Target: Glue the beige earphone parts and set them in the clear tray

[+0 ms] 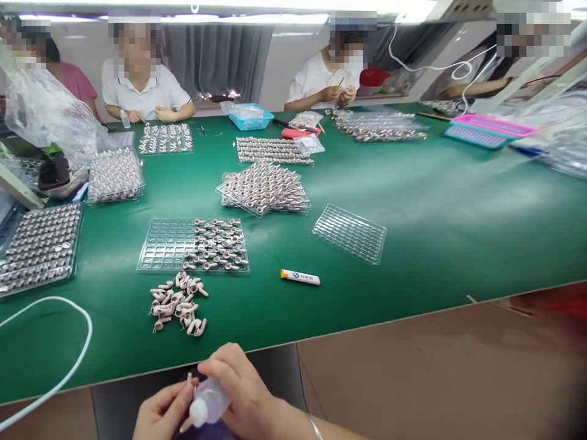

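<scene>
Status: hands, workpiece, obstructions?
Left hand gripping small pale piece. Right hand holding translucent bottle against it. Loose parts piled beyond. White cable off left, touching neither hand.

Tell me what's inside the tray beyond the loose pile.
Small pale pieces sit in roughly the right half of the tray; moulded pockets show on its left. Beneath the pieces, the pockets are covered.

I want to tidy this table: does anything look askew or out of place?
Mildly, yes: a loose heap of small parts lies on the green table, while similar ones sit in the half-filled tray behind. In the central tray stack, the top tray is turned askew.
</scene>
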A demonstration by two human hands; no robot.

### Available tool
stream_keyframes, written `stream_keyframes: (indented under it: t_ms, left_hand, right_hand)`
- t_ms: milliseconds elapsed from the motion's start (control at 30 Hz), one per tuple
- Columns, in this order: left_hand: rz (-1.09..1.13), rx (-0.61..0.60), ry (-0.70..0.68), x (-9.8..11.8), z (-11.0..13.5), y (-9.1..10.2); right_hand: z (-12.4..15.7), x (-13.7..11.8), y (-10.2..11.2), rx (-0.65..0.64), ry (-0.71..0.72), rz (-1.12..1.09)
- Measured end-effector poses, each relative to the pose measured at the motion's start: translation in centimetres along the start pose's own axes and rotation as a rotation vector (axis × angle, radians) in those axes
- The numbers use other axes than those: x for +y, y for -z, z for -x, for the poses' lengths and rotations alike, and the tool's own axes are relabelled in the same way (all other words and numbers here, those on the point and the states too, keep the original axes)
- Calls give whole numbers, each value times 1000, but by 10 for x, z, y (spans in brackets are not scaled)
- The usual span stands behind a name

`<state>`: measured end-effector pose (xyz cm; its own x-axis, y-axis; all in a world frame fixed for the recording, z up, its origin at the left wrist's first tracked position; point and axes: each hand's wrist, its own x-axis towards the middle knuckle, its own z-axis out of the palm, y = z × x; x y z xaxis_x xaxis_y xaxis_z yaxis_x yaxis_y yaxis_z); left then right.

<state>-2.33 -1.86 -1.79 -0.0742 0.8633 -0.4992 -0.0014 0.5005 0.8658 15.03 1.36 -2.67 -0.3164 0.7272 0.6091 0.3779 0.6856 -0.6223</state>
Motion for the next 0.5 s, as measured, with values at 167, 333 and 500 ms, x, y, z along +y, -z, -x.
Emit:
stream_keyframes:
  t_ms: [167, 333, 500]
  left_hand:
    - [31, -61, 127, 4, -1, 1]
    - [85, -70, 227, 7, 1, -5]
    - [107, -61, 211, 7, -2, -8]
  right_hand:
    - [2, -3, 3, 54, 28, 84]
    - [7, -2, 2, 45, -5, 75]
    - [11, 1, 0, 41, -18, 80]
